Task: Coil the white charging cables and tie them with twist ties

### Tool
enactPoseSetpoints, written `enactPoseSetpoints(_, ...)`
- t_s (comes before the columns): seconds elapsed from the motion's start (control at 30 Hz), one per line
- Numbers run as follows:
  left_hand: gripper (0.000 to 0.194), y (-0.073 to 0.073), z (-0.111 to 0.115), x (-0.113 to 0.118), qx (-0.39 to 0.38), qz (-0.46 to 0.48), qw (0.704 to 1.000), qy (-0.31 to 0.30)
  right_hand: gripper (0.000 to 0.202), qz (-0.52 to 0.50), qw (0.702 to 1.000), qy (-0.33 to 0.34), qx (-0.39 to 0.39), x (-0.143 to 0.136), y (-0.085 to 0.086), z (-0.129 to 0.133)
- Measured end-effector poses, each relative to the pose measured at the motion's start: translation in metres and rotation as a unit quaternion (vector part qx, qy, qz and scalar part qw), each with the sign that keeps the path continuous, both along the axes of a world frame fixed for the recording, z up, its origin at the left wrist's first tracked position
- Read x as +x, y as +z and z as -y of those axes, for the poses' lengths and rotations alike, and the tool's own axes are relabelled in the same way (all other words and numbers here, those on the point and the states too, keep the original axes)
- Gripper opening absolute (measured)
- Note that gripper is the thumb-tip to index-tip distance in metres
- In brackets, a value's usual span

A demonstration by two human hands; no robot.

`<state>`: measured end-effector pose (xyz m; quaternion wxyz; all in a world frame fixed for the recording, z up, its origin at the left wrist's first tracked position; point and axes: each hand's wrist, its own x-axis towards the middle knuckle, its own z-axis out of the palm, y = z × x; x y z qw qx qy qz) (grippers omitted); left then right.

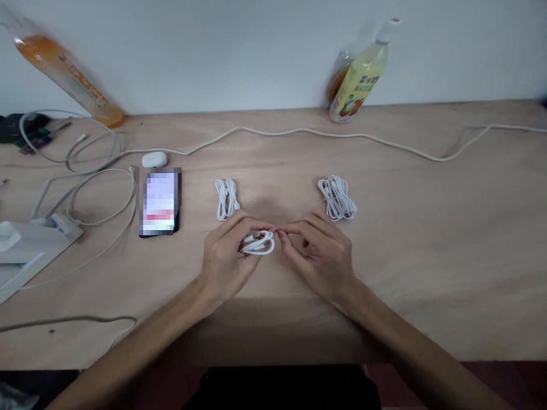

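A coiled white charging cable (258,244) is wrapped in my left hand (228,253), its loops showing between thumb and fingers. My right hand (319,250) meets the left one at the fingertips, with thumb and forefinger pinched at the edge of the coil. Whatever small piece lies in that pinch is too small to make out. Just beyond my left hand lies a bundled white cable (226,198) on the table. Another cable bundle (337,197), thicker, lies past my right fingers.
To the left are a phone (159,202), a white earbud case (154,159), a white power strip (32,250) and tangled cords. A long white cord (273,133) crosses the wooden table (427,245). An orange drink bottle (64,74) and a yellow one (361,77) stand by the wall.
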<state>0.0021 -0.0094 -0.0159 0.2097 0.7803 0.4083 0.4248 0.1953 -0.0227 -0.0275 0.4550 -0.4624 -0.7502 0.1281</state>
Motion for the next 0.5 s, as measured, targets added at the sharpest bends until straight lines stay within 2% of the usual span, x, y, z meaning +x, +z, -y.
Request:
enactPoseSetpoints(0.1,0.014,0.001,0.000,-0.001,-0.005,0.014,1.000,0.011,0.011,-0.077,0.988,0.027,-0.128,0.004,0.005,-0.002)
enactPoseSetpoints(0.23,0.006,0.004,-0.001,-0.001,-0.038,0.043,0.998,0.033,0.007,-0.194,0.941,0.056,-0.271,0.005,0.009,-0.004)
enactPoseSetpoints(0.3,0.003,0.005,-0.001,0.000,-0.065,0.058,0.995,0.046,0.008,-0.234,0.918,0.064,-0.313,0.004,0.009,-0.004)
enactPoseSetpoints(0.4,0.009,0.009,-0.002,0.002,-0.093,0.068,0.991,0.070,0.014,-0.271,0.898,0.068,-0.340,0.004,0.009,-0.005)
enactPoseSetpoints(0.5,0.017,0.011,-0.003,0.000,-0.021,0.050,0.994,0.092,0.022,-0.293,0.884,0.054,-0.362,0.005,0.008,-0.007)
